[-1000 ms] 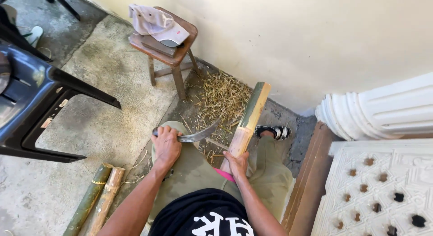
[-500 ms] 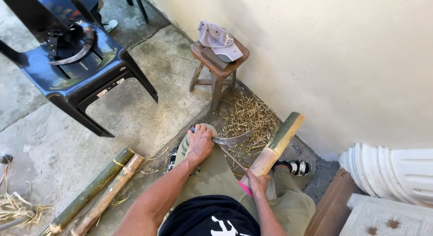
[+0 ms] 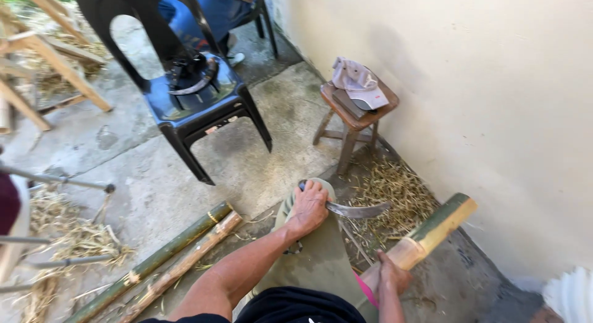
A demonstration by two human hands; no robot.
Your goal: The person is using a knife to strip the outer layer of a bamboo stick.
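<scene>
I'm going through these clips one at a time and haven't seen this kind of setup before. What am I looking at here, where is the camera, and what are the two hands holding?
There is no machine here. The camera sits on a person's head and looks down, so the two bare arms entering from the bottom are that person's own. The left hand grips the handle of a curved knife, its blade pointing towards the wall. The right hand holds a thick bamboo section, green outside and pale where it is shaved, angled up to the right. The person is seated with a knee up under the left hand. On the concrete floor lie two long bamboo poles on the left and a heap of shavings by the wall. Further off stand a dark plastic chair and a small wooden stool with a cap on it.
</scene>
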